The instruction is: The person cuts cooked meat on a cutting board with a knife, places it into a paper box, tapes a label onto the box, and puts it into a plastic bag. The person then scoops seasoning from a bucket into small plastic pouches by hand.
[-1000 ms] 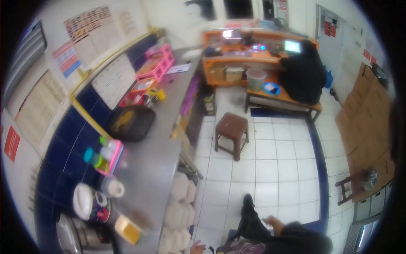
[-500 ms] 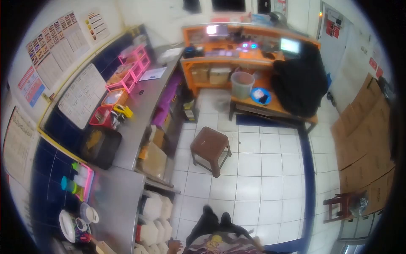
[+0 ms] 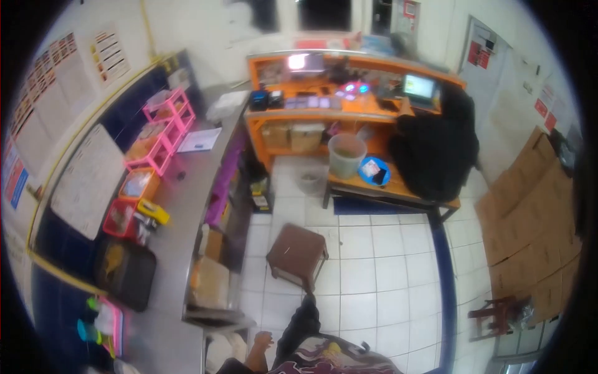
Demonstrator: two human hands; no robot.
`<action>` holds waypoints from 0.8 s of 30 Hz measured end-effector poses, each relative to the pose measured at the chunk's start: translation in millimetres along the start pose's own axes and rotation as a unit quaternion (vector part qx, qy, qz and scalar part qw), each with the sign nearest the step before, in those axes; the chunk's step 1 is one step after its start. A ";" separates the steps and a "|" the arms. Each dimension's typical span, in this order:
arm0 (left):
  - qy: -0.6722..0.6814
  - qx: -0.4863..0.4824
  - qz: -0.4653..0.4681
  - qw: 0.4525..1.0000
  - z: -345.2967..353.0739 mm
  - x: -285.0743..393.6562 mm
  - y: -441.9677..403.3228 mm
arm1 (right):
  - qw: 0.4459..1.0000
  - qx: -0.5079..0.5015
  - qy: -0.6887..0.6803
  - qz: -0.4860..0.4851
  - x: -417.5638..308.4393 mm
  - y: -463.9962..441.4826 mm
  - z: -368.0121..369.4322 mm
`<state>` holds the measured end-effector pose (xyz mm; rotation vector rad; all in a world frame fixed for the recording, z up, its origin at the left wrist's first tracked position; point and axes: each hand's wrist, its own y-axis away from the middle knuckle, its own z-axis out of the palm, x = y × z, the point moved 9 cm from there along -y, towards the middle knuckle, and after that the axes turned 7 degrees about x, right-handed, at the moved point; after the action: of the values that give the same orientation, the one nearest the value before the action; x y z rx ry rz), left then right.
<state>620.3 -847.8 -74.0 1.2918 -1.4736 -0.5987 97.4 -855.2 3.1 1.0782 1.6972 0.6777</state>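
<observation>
My left hand (image 3: 262, 341) hangs low beside my left leg, close to the shelf under the steel counter. It holds nothing I can see, and its fingers are loosely bent and a little apart. My right hand is out of view. Just ahead of my dark-trousered leg (image 3: 299, 325) stands a brown plastic stool (image 3: 298, 252); my foot shows right at its near leg. Part of my patterned top (image 3: 333, 355) fills the bottom edge.
A steel counter (image 3: 177, 249) along the left carries pink racks (image 3: 163, 140), a red basket (image 3: 118, 218) and a black bin (image 3: 126, 274). Ahead, a person in black (image 3: 436, 140) sits on an orange bench (image 3: 414, 184) with a bucket (image 3: 346, 156). Cardboard (image 3: 529, 218) leans at right.
I have stepped forward, and the stool is now nearer to my foot. My left hand has swung forward and up in the view. The right arm's edge has gone from sight.
</observation>
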 end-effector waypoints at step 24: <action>-0.694 -0.409 0.351 0.478 497.0 -32.3 287.9 | 0.866 0.254 -0.388 0.185 415.6 207.5 233.9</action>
<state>49.5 -858.8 -3.2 -0.9980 -2.1537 -1.6330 332.6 -401.4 -92.8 1.7809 0.9644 -0.0430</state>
